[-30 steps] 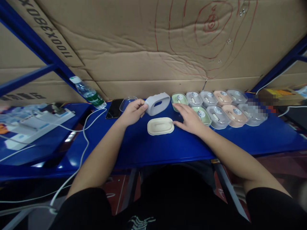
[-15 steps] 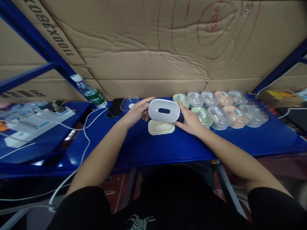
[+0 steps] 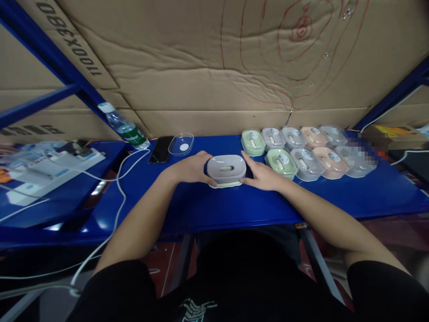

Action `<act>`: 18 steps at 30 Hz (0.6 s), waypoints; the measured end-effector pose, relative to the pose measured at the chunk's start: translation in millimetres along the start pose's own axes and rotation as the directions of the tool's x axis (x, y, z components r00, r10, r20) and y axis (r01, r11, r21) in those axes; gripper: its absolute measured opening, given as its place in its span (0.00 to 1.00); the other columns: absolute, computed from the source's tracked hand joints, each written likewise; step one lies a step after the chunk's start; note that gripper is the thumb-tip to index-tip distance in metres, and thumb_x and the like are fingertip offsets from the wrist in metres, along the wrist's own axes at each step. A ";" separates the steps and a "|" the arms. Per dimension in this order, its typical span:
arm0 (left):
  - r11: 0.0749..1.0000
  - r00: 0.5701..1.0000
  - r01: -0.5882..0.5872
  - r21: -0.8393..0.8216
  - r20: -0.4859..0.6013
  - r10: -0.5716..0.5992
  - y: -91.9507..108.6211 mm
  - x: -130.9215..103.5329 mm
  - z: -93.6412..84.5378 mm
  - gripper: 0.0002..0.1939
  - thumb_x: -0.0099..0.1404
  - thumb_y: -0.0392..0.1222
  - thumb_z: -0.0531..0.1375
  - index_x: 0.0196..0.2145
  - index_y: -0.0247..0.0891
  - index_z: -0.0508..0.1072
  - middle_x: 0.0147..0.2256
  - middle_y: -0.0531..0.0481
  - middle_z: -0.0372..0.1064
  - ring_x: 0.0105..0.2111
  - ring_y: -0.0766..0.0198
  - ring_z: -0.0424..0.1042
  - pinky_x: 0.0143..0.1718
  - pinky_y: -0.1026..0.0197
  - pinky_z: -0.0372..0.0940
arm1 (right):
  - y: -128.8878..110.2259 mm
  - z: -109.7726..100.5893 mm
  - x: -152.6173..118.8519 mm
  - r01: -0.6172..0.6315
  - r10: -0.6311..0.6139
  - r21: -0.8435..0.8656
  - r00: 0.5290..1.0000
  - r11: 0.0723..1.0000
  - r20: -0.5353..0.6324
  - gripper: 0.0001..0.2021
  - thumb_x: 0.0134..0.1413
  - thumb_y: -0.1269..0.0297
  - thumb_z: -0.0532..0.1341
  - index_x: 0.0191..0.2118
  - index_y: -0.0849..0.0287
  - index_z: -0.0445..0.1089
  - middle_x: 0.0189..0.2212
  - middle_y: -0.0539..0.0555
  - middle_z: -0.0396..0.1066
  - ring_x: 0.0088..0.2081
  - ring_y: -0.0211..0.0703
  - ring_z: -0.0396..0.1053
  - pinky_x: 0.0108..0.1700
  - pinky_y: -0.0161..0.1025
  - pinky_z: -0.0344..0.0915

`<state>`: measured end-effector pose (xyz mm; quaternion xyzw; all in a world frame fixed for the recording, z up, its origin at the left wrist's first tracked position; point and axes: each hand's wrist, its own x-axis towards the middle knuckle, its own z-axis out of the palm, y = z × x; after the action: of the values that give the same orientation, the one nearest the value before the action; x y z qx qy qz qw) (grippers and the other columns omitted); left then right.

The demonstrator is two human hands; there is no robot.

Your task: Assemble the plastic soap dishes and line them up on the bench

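1. Grey cover (image 3: 226, 162): long axis left-right, roughly parallel to the front edge of the blue table (image 3: 214, 210). Slotted face up, tipped slightly toward the camera.
2. Location: mid-table, over the cream base (image 3: 225, 184), between the hands. Base rim pokes out along the front (can't tell if it's fully seated).
3. Left hand (image 3: 193, 169): grasping the cover's left end, thumb at the front lower corner, other fingers toward the back, partly hidden.
4. Right hand (image 3: 264, 175): grasping the right end, index finger up along the back corner, thumb low at the front. Forearms angle in from both sides.
5. Looks: matte pale grey, rounded oblong, one long slot with a cream part visible inside.
6. Nearby: clear lid (image 3: 181, 144) with a white round sticker, back left, beside the black phone (image 3: 160, 150). Front green box (image 3: 282, 162) just beside the right hand, in two rows of lidded boxes.
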<state>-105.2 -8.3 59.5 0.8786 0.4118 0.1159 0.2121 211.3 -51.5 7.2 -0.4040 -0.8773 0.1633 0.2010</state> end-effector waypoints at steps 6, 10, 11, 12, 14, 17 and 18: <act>0.999 0.997 0.040 0.037 0.058 -0.042 -2.2 -1.3 1.6 0.37 0.43 0.60 0.78 0.48 0.44 0.79 0.48 0.42 0.79 0.46 0.46 0.78 0.46 0.51 0.71 | 2.7 0.3 1.1 0.075 -0.075 -0.023 0.997 0.997 0.027 0.51 0.66 0.49 0.64 0.81 0.65 0.37 0.65 0.75 0.70 0.61 0.69 0.74 0.59 0.63 0.73; 0.998 0.994 0.015 0.063 0.105 -0.021 -3.6 -0.8 2.3 0.35 0.42 0.62 0.77 0.46 0.44 0.80 0.45 0.44 0.79 0.46 0.46 0.78 0.46 0.51 0.70 | 5.0 0.9 2.1 0.083 -0.078 -0.063 0.995 0.995 0.067 0.47 0.66 0.48 0.65 0.80 0.64 0.44 0.70 0.73 0.64 0.68 0.72 0.66 0.65 0.68 0.68; 0.998 0.993 0.010 0.065 0.113 -0.018 -2.8 -0.7 2.3 0.34 0.42 0.62 0.77 0.45 0.45 0.80 0.44 0.44 0.79 0.45 0.47 0.77 0.46 0.51 0.70 | 5.5 1.0 2.3 0.082 -0.077 -0.069 0.994 0.994 0.077 0.47 0.66 0.48 0.65 0.79 0.64 0.46 0.71 0.73 0.63 0.69 0.72 0.65 0.66 0.68 0.66; 0.998 0.993 0.011 0.068 0.119 -0.019 -1.6 -0.6 2.2 0.34 0.42 0.62 0.77 0.44 0.45 0.80 0.43 0.45 0.79 0.45 0.47 0.77 0.46 0.51 0.70 | 5.9 1.2 2.5 0.082 -0.076 -0.072 0.993 0.994 0.085 0.46 0.66 0.48 0.65 0.79 0.65 0.47 0.71 0.73 0.62 0.70 0.72 0.65 0.67 0.69 0.65; 0.997 0.991 0.025 0.077 0.130 -0.035 1.1 -0.5 1.9 0.34 0.41 0.62 0.77 0.44 0.44 0.80 0.43 0.45 0.79 0.45 0.46 0.77 0.46 0.51 0.70 | 6.4 1.4 2.8 0.084 -0.077 -0.075 0.993 0.994 0.091 0.45 0.66 0.47 0.65 0.78 0.65 0.49 0.72 0.73 0.61 0.70 0.71 0.64 0.69 0.69 0.64; 0.994 0.988 0.040 0.105 0.144 -0.055 3.3 -0.8 2.2 0.36 0.40 0.63 0.77 0.44 0.43 0.80 0.43 0.44 0.78 0.46 0.44 0.77 0.46 0.50 0.70 | 6.6 1.6 2.7 0.086 -0.081 -0.074 0.994 0.994 0.069 0.45 0.65 0.48 0.66 0.78 0.64 0.51 0.71 0.71 0.63 0.70 0.71 0.65 0.68 0.69 0.64; 0.993 0.988 0.041 0.109 0.145 -0.057 3.3 -1.0 2.7 0.37 0.40 0.63 0.77 0.45 0.43 0.80 0.44 0.43 0.78 0.47 0.44 0.77 0.47 0.50 0.71 | 6.5 1.6 2.6 0.086 -0.081 -0.075 0.995 0.994 0.062 0.45 0.65 0.49 0.66 0.78 0.63 0.51 0.71 0.71 0.63 0.69 0.71 0.65 0.68 0.69 0.65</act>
<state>-102.6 -11.7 58.7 0.8844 0.4220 0.0232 0.1981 213.2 -45.7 3.6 -0.3693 -0.9047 0.1327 0.1659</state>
